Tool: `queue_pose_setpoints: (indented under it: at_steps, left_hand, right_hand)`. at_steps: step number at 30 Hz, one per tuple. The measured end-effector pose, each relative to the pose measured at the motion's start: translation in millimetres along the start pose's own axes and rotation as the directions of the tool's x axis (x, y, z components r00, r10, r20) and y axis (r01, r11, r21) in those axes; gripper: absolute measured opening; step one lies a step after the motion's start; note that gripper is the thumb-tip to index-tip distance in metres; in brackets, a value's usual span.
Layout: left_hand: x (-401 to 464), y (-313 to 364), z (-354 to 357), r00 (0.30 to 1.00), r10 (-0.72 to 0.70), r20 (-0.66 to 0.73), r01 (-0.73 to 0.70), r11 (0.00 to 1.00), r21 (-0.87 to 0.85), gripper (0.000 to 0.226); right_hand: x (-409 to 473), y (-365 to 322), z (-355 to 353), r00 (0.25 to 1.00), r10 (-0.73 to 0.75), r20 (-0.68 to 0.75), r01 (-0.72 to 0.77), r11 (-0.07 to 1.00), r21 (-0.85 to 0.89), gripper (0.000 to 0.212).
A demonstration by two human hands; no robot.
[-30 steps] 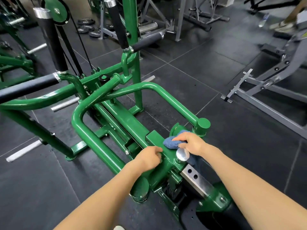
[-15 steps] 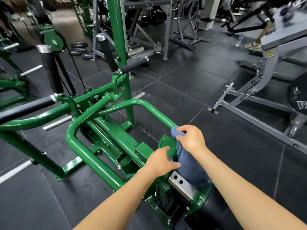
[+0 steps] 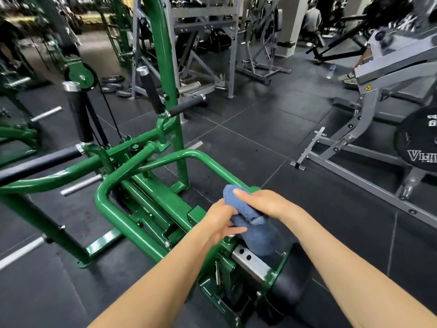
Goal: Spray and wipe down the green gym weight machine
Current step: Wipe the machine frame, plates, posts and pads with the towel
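Observation:
The green weight machine [image 3: 146, 204] fills the lower left and centre of the head view, with curved green tubes, black padded handles and a black seat pad [image 3: 290, 280] near me. A blue cloth [image 3: 255, 233] hangs bunched above the machine's near end. My right hand [image 3: 264, 203] grips the cloth's top from the right. My left hand [image 3: 221, 221] holds the cloth from the left, fingers under its fold. No spray bottle is in view.
A grey plate-loaded machine [image 3: 354, 166] with a black weight plate [image 3: 418, 143] stands on the right. Grey racks [image 3: 201, 50] and loose plates [image 3: 113, 81] lie behind. A water bottle [image 3: 330, 71] and a person's feet are at the far right. Black rubber floor tiles surround me.
The cloth has been lifted off the green frame. My left hand left the frame and took hold of the cloth. The camera has tilted up, showing more of the room.

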State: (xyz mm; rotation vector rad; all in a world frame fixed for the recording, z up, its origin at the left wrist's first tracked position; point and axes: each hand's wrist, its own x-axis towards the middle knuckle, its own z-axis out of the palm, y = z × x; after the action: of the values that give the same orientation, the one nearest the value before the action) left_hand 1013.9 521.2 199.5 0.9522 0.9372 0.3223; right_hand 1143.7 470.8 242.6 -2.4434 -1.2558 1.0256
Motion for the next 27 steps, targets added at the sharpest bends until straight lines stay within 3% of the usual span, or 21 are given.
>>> queue_pose_setpoints:
  at_steps: [4, 6, 8, 9, 10, 11, 12, 13, 15, 17, 19, 21, 24, 27]
  left_hand:
    - [-6.8, -23.5, -9.7, 0.981, -0.092, 0.169, 0.073, 0.991, 0.112, 0.041]
    - [-12.2, -37.6, -8.1, 0.965, -0.140, 0.220, 0.094, 0.974, 0.206, 0.038]
    - [-15.6, -44.3, -5.2, 0.967, -0.113, 0.229, -0.009, 0.881, 0.474, 0.033]
    - [-15.0, -44.4, -4.9, 0.970, -0.059, 0.238, -0.114, 0.750, 0.651, 0.034]
    - [-13.9, -42.4, -7.1, 0.974, 0.024, 0.224, -0.200, 0.553, 0.809, 0.034]
    - [-14.8, -39.6, -11.6, 0.974, 0.116, 0.193, -0.222, 0.354, 0.908, 0.030]
    - [-16.6, -35.1, -15.8, 0.972, 0.190, 0.140, -0.181, 0.217, 0.959, 0.027]
    - [-18.0, -32.3, -22.8, 0.970, 0.226, 0.094, -0.122, 0.115, 0.986, 0.025]
    - [-19.7, -31.7, -41.3, 0.979, 0.199, 0.044, -0.026, -0.092, 0.995, 0.022]
    - [-18.9, -39.6, -58.8, 0.991, 0.134, -0.001, 0.030, -0.215, 0.976, 0.022]
    - [-21.0, -53.4, -71.7, 0.994, 0.104, -0.018, 0.047, -0.280, 0.959, 0.026]
    - [-26.4, -63.3, -75.5, 0.985, 0.171, 0.017, 0.040, -0.323, 0.945, 0.025]
    - [-28.5, -68.0, -76.9, 0.962, 0.266, 0.064, 0.008, -0.263, 0.965, 0.022]
    - [-28.9, -69.5, -79.4, 0.952, 0.300, 0.061, 0.016, -0.249, 0.968, 0.026]
  right_hand:
    - [-18.0, 0.9, 5.1, 0.960, -0.183, 0.212, 0.170, 0.982, 0.079, 0.044]
    - [-15.5, 9.4, 13.4, 0.974, -0.092, 0.208, 0.089, 0.996, 0.025, 0.038]
    - [-8.0, 21.2, 26.8, 0.996, 0.042, 0.076, -0.040, 0.999, -0.023, 0.025]
    - [-7.8, 24.2, 30.5, 0.996, 0.088, -0.029, -0.091, 0.991, -0.095, 0.018]
    - [-9.9, 23.9, 32.5, 0.983, 0.117, -0.145, -0.144, 0.971, -0.191, 0.015]
    - [-13.2, 22.1, 36.2, 0.961, 0.113, -0.251, -0.187, 0.939, -0.290, 0.017]
    - [-15.4, 20.5, 38.5, 0.948, 0.102, -0.300, -0.213, 0.906, -0.365, 0.021]
    - [-15.3, 19.5, 44.9, 0.950, 0.107, -0.293, -0.228, 0.880, -0.418, 0.025]
    - [-13.4, 18.4, 71.0, 0.975, 0.171, -0.143, -0.220, 0.846, -0.486, 0.030]
    - [-8.3, 24.3, 113.0, 0.964, 0.263, -0.039, -0.248, 0.837, -0.487, 0.049]
    - [-4.0, 32.2, 150.7, 0.947, 0.317, -0.048, -0.295, 0.803, -0.518, 0.089]
    - [2.0, 41.3, 170.0, 0.949, 0.293, -0.118, -0.310, 0.790, -0.529, 0.105]
    - [12.7, 50.4, 176.1, 0.951, 0.198, -0.238, -0.296, 0.803, -0.518, 0.086]
    - [8.4, 46.8, 188.6, 0.940, 0.109, -0.324, -0.300, 0.716, -0.630, 0.054]
